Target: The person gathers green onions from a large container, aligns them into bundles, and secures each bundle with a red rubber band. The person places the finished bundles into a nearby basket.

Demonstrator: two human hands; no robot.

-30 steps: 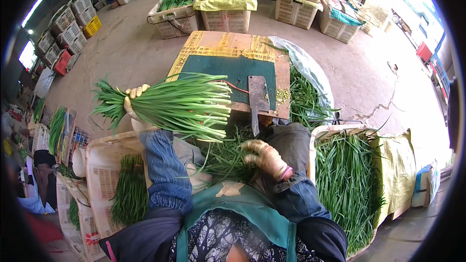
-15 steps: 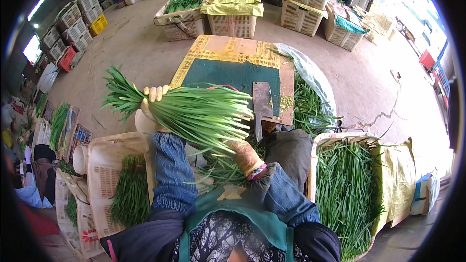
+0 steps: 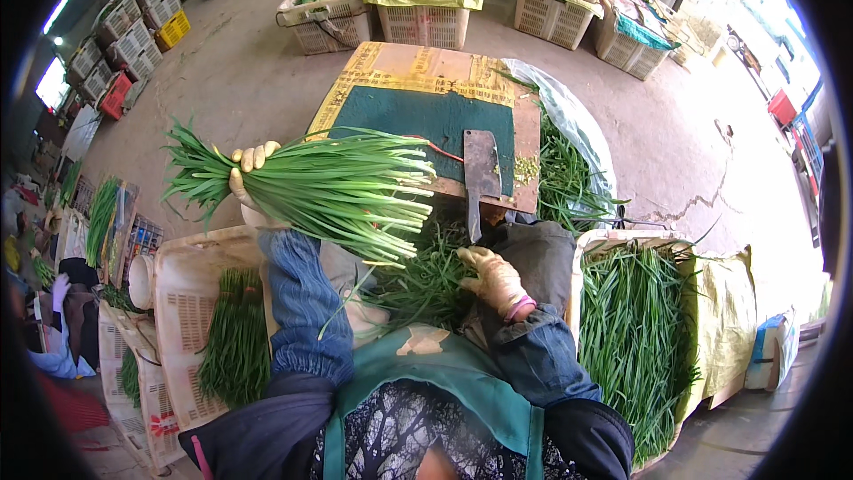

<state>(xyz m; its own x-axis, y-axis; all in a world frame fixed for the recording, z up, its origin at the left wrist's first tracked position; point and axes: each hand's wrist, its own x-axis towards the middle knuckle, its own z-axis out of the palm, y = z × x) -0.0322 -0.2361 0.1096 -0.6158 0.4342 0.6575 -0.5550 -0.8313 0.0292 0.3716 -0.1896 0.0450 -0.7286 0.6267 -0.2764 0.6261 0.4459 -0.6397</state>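
One green bundle (image 3: 338, 188), clasped in left hand (image 3: 256, 157), mostly rightward

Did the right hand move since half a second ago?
Yes. Judged against the cleaver on the board, the right hand has moved to the right, away from the bunch of garlic chives.

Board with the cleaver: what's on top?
Yellow tape, a dark green mat, the cleaver, a red strip, chopped bits. The leafy bundle in the left hand hides whatever lies at the near left.
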